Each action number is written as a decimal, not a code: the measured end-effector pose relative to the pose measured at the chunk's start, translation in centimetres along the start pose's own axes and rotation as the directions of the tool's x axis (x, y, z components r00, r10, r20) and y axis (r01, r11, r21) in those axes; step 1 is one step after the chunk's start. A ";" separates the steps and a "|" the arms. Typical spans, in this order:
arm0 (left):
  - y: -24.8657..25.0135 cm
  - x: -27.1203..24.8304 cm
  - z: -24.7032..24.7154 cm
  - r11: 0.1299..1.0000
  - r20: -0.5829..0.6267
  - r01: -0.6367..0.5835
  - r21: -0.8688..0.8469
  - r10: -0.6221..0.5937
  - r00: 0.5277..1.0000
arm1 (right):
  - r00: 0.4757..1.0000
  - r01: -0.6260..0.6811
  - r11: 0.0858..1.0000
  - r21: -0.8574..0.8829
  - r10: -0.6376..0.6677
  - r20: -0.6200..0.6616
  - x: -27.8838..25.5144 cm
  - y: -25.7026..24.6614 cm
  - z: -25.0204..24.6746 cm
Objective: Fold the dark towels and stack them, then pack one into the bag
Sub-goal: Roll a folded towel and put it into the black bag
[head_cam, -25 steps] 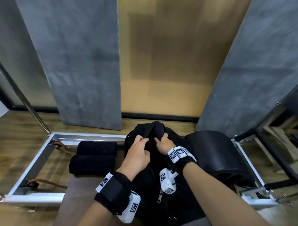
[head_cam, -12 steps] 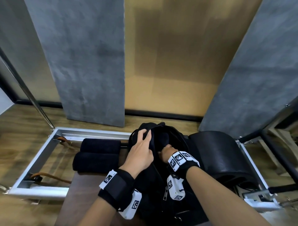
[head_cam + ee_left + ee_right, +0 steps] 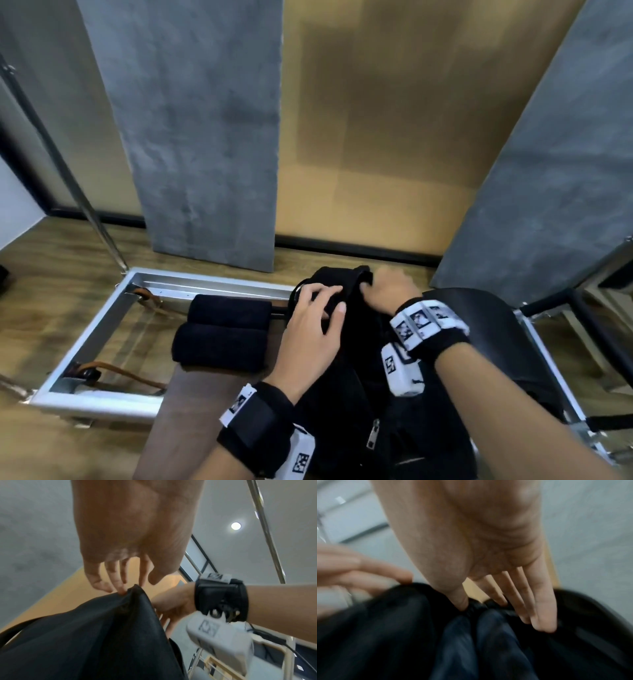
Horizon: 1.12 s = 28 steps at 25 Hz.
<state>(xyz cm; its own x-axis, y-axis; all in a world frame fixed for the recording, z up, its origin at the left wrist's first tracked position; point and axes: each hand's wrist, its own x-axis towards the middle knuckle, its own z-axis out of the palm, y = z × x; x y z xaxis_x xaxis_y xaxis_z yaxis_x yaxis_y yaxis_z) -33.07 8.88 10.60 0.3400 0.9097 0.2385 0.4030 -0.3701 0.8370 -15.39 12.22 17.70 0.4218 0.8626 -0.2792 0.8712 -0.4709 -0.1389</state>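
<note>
The left hand [image 3: 317,320] rests extended fingers on the bag [image 3: 346,394] rim while the right hand [image 3: 388,289] pinches the top edge beside them, likely closing it over the packed towel [image 3: 481,642].

The left hand [image 3: 133,524] reaches down with straight fingers, their tips [image 3: 122,588] touching the top fold of the black bag [image 3: 85,635]. Just beside it, the right hand [image 3: 173,604] holds the bag's far edge.

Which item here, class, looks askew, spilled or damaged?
Nothing stands out. Two folded dark towels lie neatly side by side left of the black fabric bag, whose top the left hand and right hand handle.
</note>
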 end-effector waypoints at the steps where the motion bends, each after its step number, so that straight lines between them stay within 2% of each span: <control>1: -1.0 -0.2 -0.3 0.996 -0.102 0.018 -0.086 -0.027 0.994 | 0.994 0.061 0.997 0.050 -0.056 -0.093 -0.7 -1.4 -1.6; 3: -3.5 -0.7 -1.0 0.961 -0.258 0.131 -0.243 -0.194 0.947 | 0.953 0.214 0.957 0.198 -0.159 -0.258 -2.5 -4.7 -3.5; 5: -7.5 -1.8 -2.0 0.865 -0.318 0.307 -0.397 -0.444 0.838 | 0.912 0.372 0.879 0.299 -0.287 -0.293 -3.5 -9.1 -2.3; 6: -9.8 -2.6 -2.7 0.798 -0.314 0.393 -0.458 -0.558 0.768 | 0.902 0.419 0.859 0.294 -0.357 -0.242 -3.6 -11.2 -0.5; 8: -14.1 -4.3 -3.8 0.647 -0.269 0.537 -0.541 -0.738 0.618 | 0.888 0.450 0.858 0.246 -0.458 -0.027 -3.3 -14.7 4.3; 10: -17.1 -6.2 -4.6 0.518 -0.229 0.606 -0.604 -0.841 0.491 | 0.864 0.439 0.866 0.237 -0.480 0.153 -3.0 -16.9 9.4; 13: -19.3 -8.2 -5.2 0.412 -0.192 0.616 -0.672 -0.900 0.392 | 0.851 0.466 0.864 0.190 -0.496 0.172 -3.1 -18.0 15.3; 16: -20.1 -9.1 -5.7 0.347 -0.149 0.576 -0.740 -0.920 0.363 | 0.855 0.512 0.857 -0.056 -0.502 0.133 -3.3 -18.7 19.1; 18: -20.1 -9.4 -6.0 0.327 -0.108 0.594 -0.735 -0.921 0.374 | 0.852 0.522 0.837 -0.166 -0.504 0.142 -3.7 -18.9 20.3; 19: -20.1 -9.3 -6.0 0.329 -0.088 0.618 -0.714 -0.918 0.386 | 0.854 0.517 0.842 -0.154 -0.494 0.166 -3.9 -18.8 20.6; 22: -19.7 -9.4 -6.3 0.322 -0.042 0.666 -0.673 -0.915 0.400 | 0.853 0.475 0.880 0.002 -0.460 0.247 -4.9 -18.5 20.9; 25: -18.2 -8.7 -7.0 0.264 0.036 0.618 -0.740 -0.902 0.429 | 0.838 0.376 0.876 0.303 -0.461 0.293 -5.8 -17.7 19.7; 27: -16.4 -7.9 -8.1 0.200 0.085 0.519 -0.831 -0.876 0.474 | 0.844 0.371 0.841 0.395 -0.482 0.234 -6.7 -17.5 17.8; 28: -15.1 -7.3 -8.8 0.175 0.109 0.475 -0.862 -0.853 0.511 | 0.852 0.398 0.830 0.391 -0.492 0.177 -7.0 -17.4 16.5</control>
<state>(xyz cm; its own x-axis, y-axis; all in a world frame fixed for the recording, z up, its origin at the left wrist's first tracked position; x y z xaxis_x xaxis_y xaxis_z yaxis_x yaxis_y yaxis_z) -49.12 9.50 0.54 -0.0773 0.7598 -0.6456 -0.5007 0.5304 0.6841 -37.64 11.29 6.41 -0.1134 0.9344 -0.3378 0.7926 -0.1200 -0.5978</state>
